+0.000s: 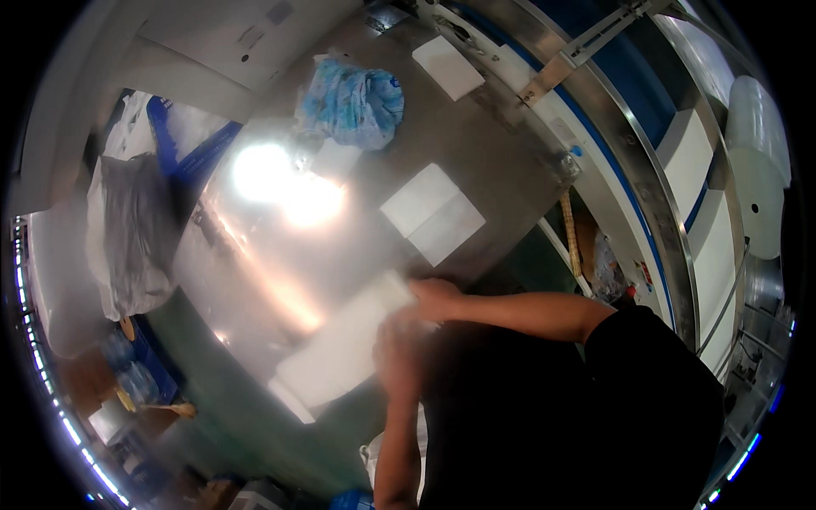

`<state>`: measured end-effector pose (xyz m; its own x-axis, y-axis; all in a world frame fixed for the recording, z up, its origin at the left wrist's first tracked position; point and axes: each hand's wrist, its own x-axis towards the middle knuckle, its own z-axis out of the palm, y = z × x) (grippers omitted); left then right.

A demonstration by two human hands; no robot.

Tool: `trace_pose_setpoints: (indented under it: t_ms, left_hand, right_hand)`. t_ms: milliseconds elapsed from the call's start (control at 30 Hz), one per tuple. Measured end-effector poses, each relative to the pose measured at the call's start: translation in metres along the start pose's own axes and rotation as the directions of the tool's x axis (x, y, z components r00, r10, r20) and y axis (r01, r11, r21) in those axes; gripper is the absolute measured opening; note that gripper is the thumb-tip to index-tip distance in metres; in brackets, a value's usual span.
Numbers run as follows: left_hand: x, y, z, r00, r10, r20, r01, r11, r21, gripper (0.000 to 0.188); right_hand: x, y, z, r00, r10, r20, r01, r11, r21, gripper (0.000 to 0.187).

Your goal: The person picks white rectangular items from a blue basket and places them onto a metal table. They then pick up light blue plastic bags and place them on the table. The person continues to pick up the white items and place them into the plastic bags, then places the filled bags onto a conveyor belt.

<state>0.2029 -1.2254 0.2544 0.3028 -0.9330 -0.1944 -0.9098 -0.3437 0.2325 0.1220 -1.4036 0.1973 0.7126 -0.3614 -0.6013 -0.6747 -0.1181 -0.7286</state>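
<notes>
A long white slab-like stack (340,340) lies slantwise over the near edge of the shiny metal table (476,161). I cannot make out whether it is paper or tissue. At its right end is my right hand (435,299), its fingers closed against the end of the stack. My left hand (399,357) is against the stack's near side, smeared by motion, so its fingers do not show clearly. Farther back on the table lie two white pieces side by side (433,214).
A crumpled blue-and-white plastic bag (355,100) sits farther back, near another white block (448,67). Along the right runs a conveyor (633,161) with metal rails and white blocks on it. Grey plastic bagging (140,234) hangs at the left, above boxes and bottles on the green floor (229,391).
</notes>
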Motion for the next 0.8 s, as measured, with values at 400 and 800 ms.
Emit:
trace_pose_setpoints:
  t_ms: [400,800]
  left_hand:
    - [0.001,0.005,-0.001,0.998,-0.066,0.0,0.066,0.997,-0.037,0.046]
    - [-0.001,0.0,0.002,0.999,-0.051,-0.01,0.05,0.998,-0.047,0.046]
  right_hand:
    - [-0.003,0.04,-0.073,0.996,0.055,-0.066,-0.046,0.99,0.137,0.035]
    - [0.003,0.061,-0.109,0.949,-0.03,-0.313,0.039,0.999,0.021,0.045]
